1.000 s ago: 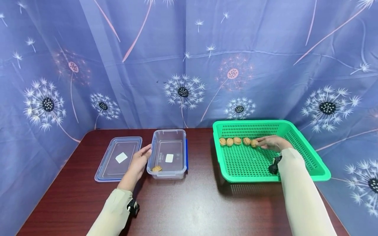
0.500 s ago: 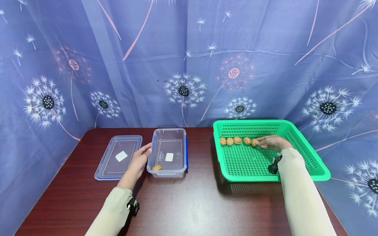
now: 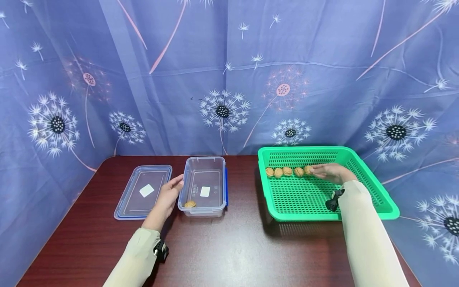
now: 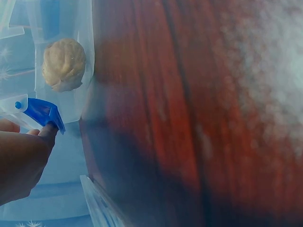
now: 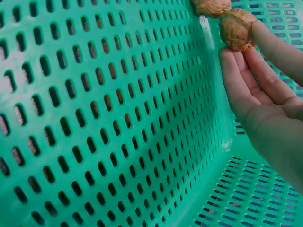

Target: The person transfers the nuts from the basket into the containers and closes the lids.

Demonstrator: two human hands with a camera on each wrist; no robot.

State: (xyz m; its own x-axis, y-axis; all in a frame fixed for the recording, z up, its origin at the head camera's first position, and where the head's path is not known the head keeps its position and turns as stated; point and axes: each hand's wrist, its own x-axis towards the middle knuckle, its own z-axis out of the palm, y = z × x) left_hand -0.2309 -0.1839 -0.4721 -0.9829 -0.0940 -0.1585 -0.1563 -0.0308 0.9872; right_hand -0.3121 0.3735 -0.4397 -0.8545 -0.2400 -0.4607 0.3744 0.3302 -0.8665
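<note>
In the head view my right hand (image 3: pixel 331 172) reaches into the green plastic basket (image 3: pixel 389 205) and pinches a walnut (image 3: pixel 307 170) between thumb and fingertips. The right wrist view shows this walnut (image 5: pixel 236 29) beside another walnut (image 5: pixel 211 5). Several walnuts (image 3: pixel 287 171) line the basket's back side, left of my fingers. My left hand (image 3: pixel 167 201) touches the left side of a clear plastic food container (image 3: pixel 202 210), its fingers at a blue latch (image 4: pixel 43 113) in the left wrist view. One walnut (image 3: pixel 190 204) lies in the container's near left corner.
A clear lid (image 3: pixel 134 203) with a blue seal and a white label lies on the dark wooden table (image 3: pixel 229 255), left of the container. Behind the table hangs a blue dandelion-print curtain (image 3: pixel 179 115). The basket stands at the table's right side.
The walnut in my right hand has risen slightly above its place in the row. My left hand and the container stay where they were.
</note>
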